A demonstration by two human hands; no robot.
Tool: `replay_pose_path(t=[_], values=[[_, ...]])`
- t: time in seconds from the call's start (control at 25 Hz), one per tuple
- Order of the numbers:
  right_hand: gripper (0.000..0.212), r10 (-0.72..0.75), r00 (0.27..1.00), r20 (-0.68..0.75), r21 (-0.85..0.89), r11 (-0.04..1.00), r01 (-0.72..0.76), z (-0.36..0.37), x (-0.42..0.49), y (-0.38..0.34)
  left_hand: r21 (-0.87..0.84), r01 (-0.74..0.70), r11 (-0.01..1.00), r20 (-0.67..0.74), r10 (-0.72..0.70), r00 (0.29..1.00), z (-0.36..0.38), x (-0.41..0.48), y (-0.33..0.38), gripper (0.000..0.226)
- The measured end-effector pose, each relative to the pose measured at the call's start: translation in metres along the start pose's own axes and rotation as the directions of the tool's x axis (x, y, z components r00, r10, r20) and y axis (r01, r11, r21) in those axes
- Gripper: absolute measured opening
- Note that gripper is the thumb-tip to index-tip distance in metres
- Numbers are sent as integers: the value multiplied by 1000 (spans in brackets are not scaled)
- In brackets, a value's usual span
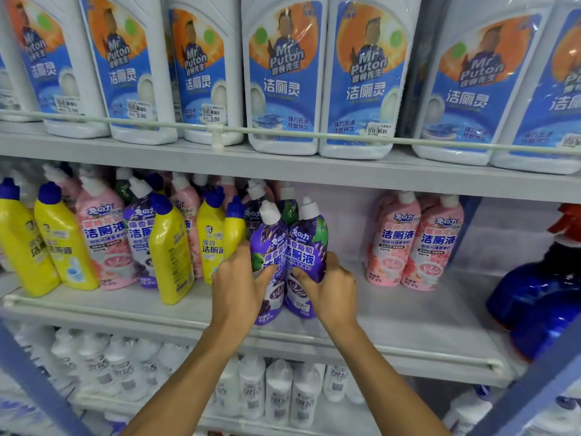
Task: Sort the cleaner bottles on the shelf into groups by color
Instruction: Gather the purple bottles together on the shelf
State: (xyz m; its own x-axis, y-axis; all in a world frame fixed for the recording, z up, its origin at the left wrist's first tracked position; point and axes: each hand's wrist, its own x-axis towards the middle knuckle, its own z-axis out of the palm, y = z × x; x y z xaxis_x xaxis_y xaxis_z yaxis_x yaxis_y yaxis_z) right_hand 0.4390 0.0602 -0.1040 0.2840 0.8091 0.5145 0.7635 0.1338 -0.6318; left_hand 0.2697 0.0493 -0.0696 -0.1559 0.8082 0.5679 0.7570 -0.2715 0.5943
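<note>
On the middle shelf (393,313), my left hand (240,284) grips a purple bottle (271,243) with a white cap, and my right hand (330,286) grips a second purple bottle (306,243) touching it. Both stand upright near the shelf's front middle. To the left is a mixed cluster: several yellow bottles with blue caps (171,250), pink bottles (105,240) and another purple bottle (140,234). Two pink bottles (415,243) stand together at the right, apart from my hands.
A white guard rail (408,352) runs along the shelf front. Large white Mr Puton bottles (283,80) fill the shelf above. A blue spray bottle with a red trigger (540,297) stands far right. White bottles (276,391) fill the shelf below.
</note>
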Motion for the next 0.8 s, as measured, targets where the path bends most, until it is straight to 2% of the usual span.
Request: replay_pose_path(t=[0.36,0.8], values=[[53,44,999,19,1,999,-44,28,-20,-47,42,24,999,-38,-23,999,-28,8,-34,44],[56,60,998,-14,17,998,-59,42,-21,-43,10,39,999,-36,-38,999,-30,6,-43,45]])
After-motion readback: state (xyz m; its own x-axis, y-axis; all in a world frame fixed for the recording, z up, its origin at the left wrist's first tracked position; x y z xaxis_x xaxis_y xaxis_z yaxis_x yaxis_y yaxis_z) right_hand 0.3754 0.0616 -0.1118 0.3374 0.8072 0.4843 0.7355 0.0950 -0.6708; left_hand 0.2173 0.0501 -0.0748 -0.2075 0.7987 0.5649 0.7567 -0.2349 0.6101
